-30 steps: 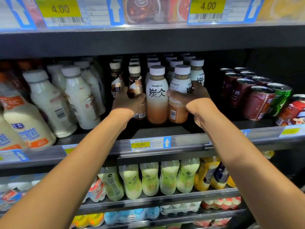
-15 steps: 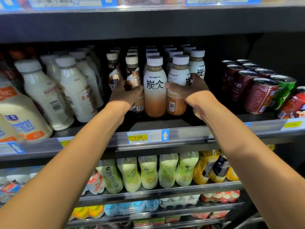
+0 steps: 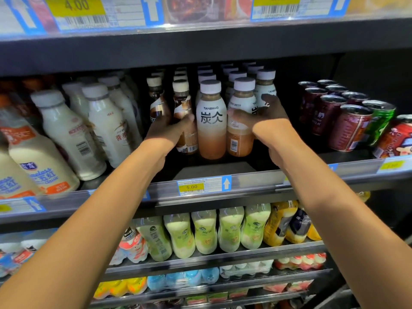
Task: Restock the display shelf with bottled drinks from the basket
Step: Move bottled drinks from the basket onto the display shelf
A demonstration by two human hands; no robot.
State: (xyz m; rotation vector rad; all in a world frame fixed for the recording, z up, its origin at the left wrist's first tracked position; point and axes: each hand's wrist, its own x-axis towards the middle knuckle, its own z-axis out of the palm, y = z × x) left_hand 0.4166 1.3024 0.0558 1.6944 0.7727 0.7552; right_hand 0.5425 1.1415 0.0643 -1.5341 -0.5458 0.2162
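Note:
Both my arms reach into the middle display shelf. My left hand wraps around a dark brown coffee bottle with a cream cap, at the front of its row. My right hand grips a white-capped Tanbing bottle whose label is turned sideways. Between my hands stands another Tanbing bottle, label facing me, untouched. More bottles of both kinds line up behind them. The basket is not in view.
Large white milk bottles fill the shelf's left side. Dark red and green cans stand at the right. Pale green bottles and yellow bottles sit on the shelf below. A 5.00 price tag marks the rail.
Both hands stay on the same two bottles. My head has tilted up a little, so the shelf sits lower in view again.

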